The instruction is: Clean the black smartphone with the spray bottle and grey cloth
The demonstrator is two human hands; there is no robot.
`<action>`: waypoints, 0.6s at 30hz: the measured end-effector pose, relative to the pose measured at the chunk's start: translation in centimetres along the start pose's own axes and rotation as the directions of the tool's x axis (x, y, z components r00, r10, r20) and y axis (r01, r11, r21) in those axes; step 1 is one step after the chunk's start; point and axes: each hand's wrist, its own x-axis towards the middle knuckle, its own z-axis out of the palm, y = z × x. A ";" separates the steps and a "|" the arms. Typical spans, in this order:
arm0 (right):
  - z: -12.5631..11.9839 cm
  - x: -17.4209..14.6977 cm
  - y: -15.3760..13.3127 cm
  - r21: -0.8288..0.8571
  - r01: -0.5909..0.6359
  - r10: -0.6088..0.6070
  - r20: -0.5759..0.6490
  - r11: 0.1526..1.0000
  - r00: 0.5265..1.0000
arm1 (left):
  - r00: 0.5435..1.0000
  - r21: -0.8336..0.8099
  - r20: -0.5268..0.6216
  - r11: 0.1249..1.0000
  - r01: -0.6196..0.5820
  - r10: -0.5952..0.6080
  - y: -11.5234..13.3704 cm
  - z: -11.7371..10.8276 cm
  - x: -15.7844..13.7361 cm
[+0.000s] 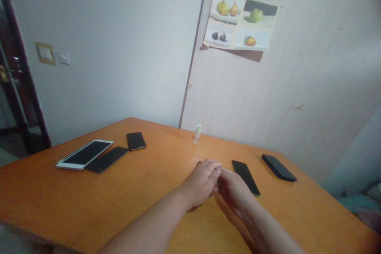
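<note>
Over the front middle of the table, my two hands are pressed together. My left hand [204,178] lies across the fingers of my right hand, its own fingers curled over them. My right hand [235,186] is bent inward against the left; most of its fingers are hidden. Nothing shows between the palms. Just beyond my right hand lies a black smartphone [245,177], the thing nearest to it. Farther back, a small clear pump bottle [197,134] with a pale green top stands upright.
On the orange wooden table [143,190], a white tablet [85,154] overlaps a dark phone [108,159] at left. Behind them lies a black wallet-like item [136,141]. A black folded case or wallet [279,167] lies at far right. The wall [143,47] borders the table's back edge.
</note>
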 end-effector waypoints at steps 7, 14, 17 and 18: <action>0.6 0.4 -1.3 -0.199 -0.119 0.097 -0.116 0.973 0.988 | 0.855 0.095 -0.414 0.919 0.383 -0.314 -4.5 -3.0 1.0; 1.1 7.3 -4.1 -0.635 0.004 -0.106 -0.123 0.772 0.987 | 0.596 0.045 -0.503 0.670 0.741 -0.626 -7.5 -4.6 1.2; 0.3 12.7 -4.6 -0.697 -0.038 -0.144 -0.200 0.716 0.969 | 0.619 0.046 -0.492 0.692 0.721 -0.612 -7.4 -4.0 1.2; 0.0 14.4 -4.6 -0.705 -0.048 -0.150 -0.216 0.707 0.965 | 0.632 0.051 -0.487 0.702 0.710 -0.603 -7.3 -3.9 1.2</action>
